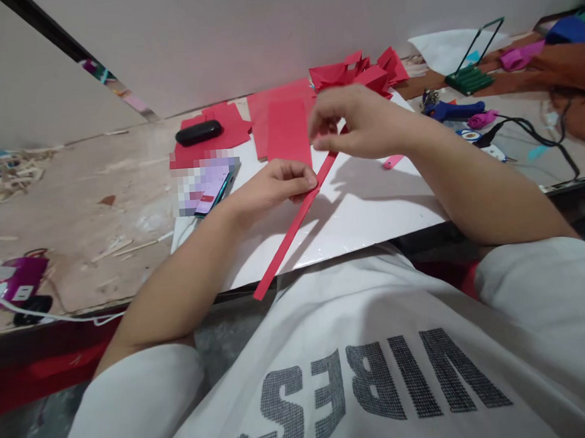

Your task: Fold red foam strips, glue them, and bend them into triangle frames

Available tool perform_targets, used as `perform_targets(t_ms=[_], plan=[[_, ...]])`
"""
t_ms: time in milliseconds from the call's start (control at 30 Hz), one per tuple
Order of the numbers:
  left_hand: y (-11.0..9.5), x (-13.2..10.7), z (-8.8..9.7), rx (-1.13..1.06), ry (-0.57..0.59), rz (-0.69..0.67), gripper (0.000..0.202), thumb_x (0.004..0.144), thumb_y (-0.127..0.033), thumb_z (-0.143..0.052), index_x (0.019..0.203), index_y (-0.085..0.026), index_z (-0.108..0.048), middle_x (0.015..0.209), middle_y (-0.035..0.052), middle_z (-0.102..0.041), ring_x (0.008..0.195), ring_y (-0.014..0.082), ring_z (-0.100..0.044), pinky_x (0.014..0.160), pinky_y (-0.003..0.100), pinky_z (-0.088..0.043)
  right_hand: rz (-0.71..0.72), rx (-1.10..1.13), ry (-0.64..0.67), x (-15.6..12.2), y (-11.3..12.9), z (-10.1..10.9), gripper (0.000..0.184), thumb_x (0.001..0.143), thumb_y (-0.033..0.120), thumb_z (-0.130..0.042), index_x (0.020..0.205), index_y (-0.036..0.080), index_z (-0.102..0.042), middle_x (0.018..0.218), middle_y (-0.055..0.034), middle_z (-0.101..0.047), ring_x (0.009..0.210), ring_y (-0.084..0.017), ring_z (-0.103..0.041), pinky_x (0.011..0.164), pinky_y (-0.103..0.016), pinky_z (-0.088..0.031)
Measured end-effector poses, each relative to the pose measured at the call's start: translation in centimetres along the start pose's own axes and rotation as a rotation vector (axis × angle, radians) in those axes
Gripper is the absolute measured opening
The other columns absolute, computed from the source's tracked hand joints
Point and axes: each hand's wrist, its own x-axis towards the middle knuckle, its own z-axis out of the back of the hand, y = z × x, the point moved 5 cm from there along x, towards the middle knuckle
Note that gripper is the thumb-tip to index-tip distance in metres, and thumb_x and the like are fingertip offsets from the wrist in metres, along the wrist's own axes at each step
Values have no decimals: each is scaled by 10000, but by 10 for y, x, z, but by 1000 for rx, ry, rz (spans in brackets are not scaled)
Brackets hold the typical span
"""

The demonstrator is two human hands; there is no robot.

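1. Pale wall (240, 42) fills the back of my head-camera feed, behind everything I work with.
2. Below it I have the desk (135, 150), with wood slivers (6, 171) heaped at its left; far over on the right I see a green stand (469, 80) and a blue-handled tool (458, 110).
3. Straight ahead of me a white board (376, 206) lies flat on the desk, beneath both hands.
4. Toward its far side I see red sheets (289, 129), and just right of them a pile of folded red paper (362, 72).
5. My right hand (355, 118) is over the board in front of that pile, its fingers bent at the upper end of a red strip; blur means I cannot tell whether they grip it.
6. My left hand (290, 179) has thumb and fingers closed, grasping the strip partway along.
7. That red strip (285, 243) slants across the board between my hands and down to the lower left, its near end jutting past the front edge.
8. Left of my left hand is a phone (220, 184), partly pixelated.
9. Beyond the phone, a black case (199, 132) rests on red paper.
10. Smallest, a pink piece (393, 162) lies below my right wrist.
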Motion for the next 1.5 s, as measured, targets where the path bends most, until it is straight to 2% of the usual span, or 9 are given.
perform_targets(t_ms=[100,200,333,500,833,1067,1167,1267,1500], plan=[[2,2,10,-34,-106,-33,252,805,-348,-936,746,-188,-750,685,17,-652,610,114,-570,607,266,-493,-127,-39,-327,-2,-10,12,188,1098,454,-613,1165,376,-770,1245,-61,-800,1111,-319,-696,861,-470,-569],[5,6,20,-80,-207,-39,218,786,-308,-897,728,-197,-719,642,1,-619,576,114,-560,570,257,-477,-153,15,-494,-4,-20,15,282,1125,451,-489,1076,359,-752,1093,-84,-781,1007,-325,-683,869,-490,-553],[7,10,27,-102,-267,-45,196,804,-264,-855,712,-201,-695,638,-11,-593,556,101,-543,579,263,-475,-134,177,-403,0,-28,0,425,1069,681,-540,838,356,-688,812,-74,-642,827,-318,-581,727,-466,-458],[5,12,24,-128,-272,-63,175,809,-187,-816,685,-192,-693,617,-15,-566,546,95,-513,579,273,-451,-107,333,-146,3,-19,-34,658,977,926,-611,852,284,-681,684,-29,-525,734,-235,-477,688,-407,-421],[4,10,21,-46,-238,-160,213,837,-177,-914,734,-186,-727,605,-7,-610,588,123,-590,626,287,-499,-181,621,15,-1,-7,-55,415,843,505,-991,766,244,-678,667,-12,-578,657,-183,-486,596,-359,-440],[7,14,31,-108,-299,-232,224,823,-176,-869,702,-197,-682,613,-16,-601,565,117,-587,595,275,-485,-109,493,140,-3,-10,-43,246,862,212,-933,735,201,-723,619,18,-554,638,-138,-446,601,-330,-347],[7,16,42,-139,-375,-244,300,860,-269,-865,693,-216,-622,624,-19,-583,556,118,-567,564,276,-440,-92,421,169,-1,-21,-39,306,846,184,-946,709,211,-674,606,33,-524,626,-134,-440,592,-331,-335],[10,17,49,-99,-403,-204,366,914,-362,-867,714,-236,-588,633,-12,-569,594,147,-585,581,306,-443,-106,384,88,0,-24,-30,433,986,194,-826,655,228,-549,591,41,-423,596,-117,-375,585,-325,-327],[19,20,49,-137,-297,-179,399,910,-459,-883,774,-271,-558,617,-22,-488,688,161,-525,708,337,-472,-21,369,17,-7,-3,-13,653,1152,210,-640,565,227,-353,572,45,-266,542,-73,-221,503,-278,-246]])
